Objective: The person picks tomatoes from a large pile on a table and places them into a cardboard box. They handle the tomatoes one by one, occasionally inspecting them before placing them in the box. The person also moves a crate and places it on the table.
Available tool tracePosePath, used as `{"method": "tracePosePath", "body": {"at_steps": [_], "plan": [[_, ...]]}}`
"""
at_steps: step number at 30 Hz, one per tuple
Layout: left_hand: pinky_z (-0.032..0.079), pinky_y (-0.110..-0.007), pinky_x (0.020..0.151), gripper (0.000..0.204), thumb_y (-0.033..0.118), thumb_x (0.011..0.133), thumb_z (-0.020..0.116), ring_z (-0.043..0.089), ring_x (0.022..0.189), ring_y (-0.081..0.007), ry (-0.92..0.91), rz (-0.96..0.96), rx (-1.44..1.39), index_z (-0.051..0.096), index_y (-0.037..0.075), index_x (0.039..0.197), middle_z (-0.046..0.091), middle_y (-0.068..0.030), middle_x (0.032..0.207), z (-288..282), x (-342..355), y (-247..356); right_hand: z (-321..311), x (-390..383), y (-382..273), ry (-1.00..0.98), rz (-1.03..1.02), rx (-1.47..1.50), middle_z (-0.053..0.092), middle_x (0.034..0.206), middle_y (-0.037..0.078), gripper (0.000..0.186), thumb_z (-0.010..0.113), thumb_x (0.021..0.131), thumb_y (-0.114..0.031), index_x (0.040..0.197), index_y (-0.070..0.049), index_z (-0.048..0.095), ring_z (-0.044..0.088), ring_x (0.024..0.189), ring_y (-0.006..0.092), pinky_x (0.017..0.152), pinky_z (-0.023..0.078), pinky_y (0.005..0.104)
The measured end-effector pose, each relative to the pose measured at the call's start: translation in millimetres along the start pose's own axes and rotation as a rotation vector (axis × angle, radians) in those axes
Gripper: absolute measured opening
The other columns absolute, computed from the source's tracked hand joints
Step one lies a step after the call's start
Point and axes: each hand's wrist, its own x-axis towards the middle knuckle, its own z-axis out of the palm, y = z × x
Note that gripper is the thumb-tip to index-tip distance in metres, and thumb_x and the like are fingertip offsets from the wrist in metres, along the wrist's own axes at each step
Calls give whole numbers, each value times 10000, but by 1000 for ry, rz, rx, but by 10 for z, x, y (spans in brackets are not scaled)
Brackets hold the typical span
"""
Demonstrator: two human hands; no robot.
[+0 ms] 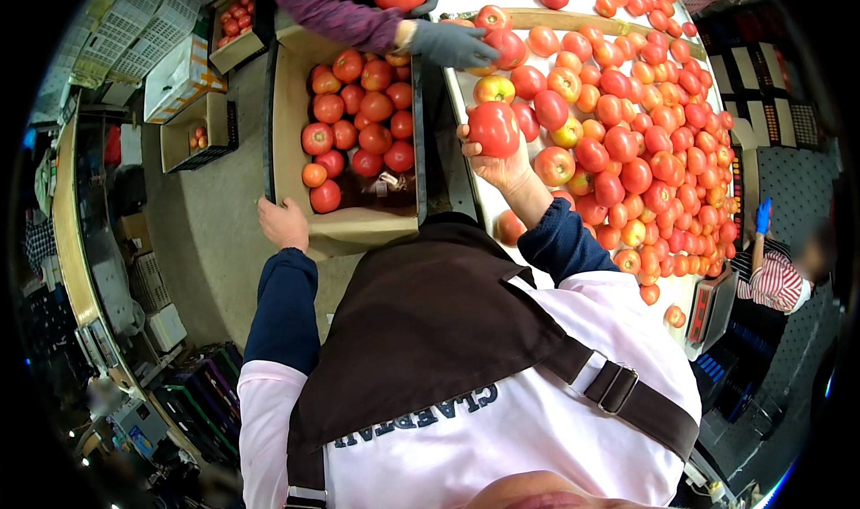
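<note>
In my right hand (507,171) is a large red tomato (494,129), lifted over the left edge of the tomato-covered table. My fingers are closed around it from below and the side. My left hand (285,223) grips the near left corner of a black crate (291,151) lined with brown cardboard. Several red tomatoes (375,107) lie inside, mostly toward its far and right parts. Dark lining and a small whitish scrap show at its near end. Loose tomatoes (622,144), red with some yellow-green ones, spread across the white table beside my right hand.
Across from me, a co-worker's grey-gloved hand (452,45) reaches over the crate's far right corner to the table's tomatoes. A wooden divider (564,21) crosses the table. A scale (712,307) stands at its near right. Boxes (199,133) sit on the floor at left.
</note>
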Motion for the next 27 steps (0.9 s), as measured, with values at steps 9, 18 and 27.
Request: {"method": "tracePosePath", "body": {"at_steps": [9, 18, 27], "plan": [[392, -460, 984, 490, 182, 829, 554, 486, 1160, -409, -58, -40, 5, 460, -87, 1227, 526, -264, 1234, -74, 9, 72, 248, -225, -479, 320, -337, -303, 542, 1169, 250, 684, 493, 882, -598, 1292, -51, 444, 635, 865, 386, 512, 581, 327], [397, -466, 968, 478, 179, 820, 568, 504, 1132, -411, -33, -46, 1, 470, -72, 1215, 541, -256, 1210, -53, -11, 39, 554, -511, -1062, 379, -513, -174, 513, 1218, 246, 828, 529, 838, -639, 1302, 33, 390, 599, 990, 411, 599, 612, 363], [392, -464, 981, 486, 175, 828, 561, 499, 1150, -408, -63, -61, -10, 461, -65, 1238, 539, -261, 1218, -47, 15, 24, 630, -262, -1635, 688, -643, -310, 372, 1364, 213, 686, 532, 897, -544, 1399, -137, 301, 473, 1158, 484, 799, 567, 473]]}}
